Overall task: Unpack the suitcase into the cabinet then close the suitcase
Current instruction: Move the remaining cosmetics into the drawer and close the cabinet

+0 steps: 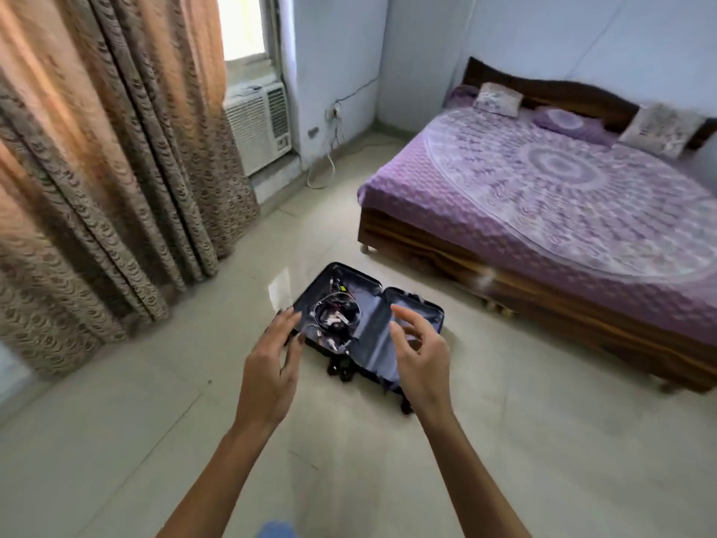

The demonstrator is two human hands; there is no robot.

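- While both arms reach forward, neither hand grips anything: left hand (271, 366) has its fingers spread and loosely bent, and right hand (417, 355) is the same, thumb apart from the fingers, empty.
- suitcase (374, 324) lies opened flat on the floor (155, 421), just beyond and below both hands. The left fingertips overlap its near edge; contact can't be told through the blur.
- The half beyond the left hand holds a cable tangle (335, 314) with small bits mixed in, too blurred to name.
- The half beyond the right hand shows only bare lining.
- wheels (341, 372) sit at the end nearest the hands, under the gap between them.
- My read: it lies flat-open so both halves are reachable from above. The spread fingers look pre-shaped for a two-handed scoop, since a loose tangle would spill from a one-hand pinch.
- Cabinet is not in view. bed (543, 196) is well off past the right hand, curtain (116, 168) past the left.
- Progress guess: nearly unpacked, closing not yet due.
- Risk: trailing cables snagging the rim on the lift.
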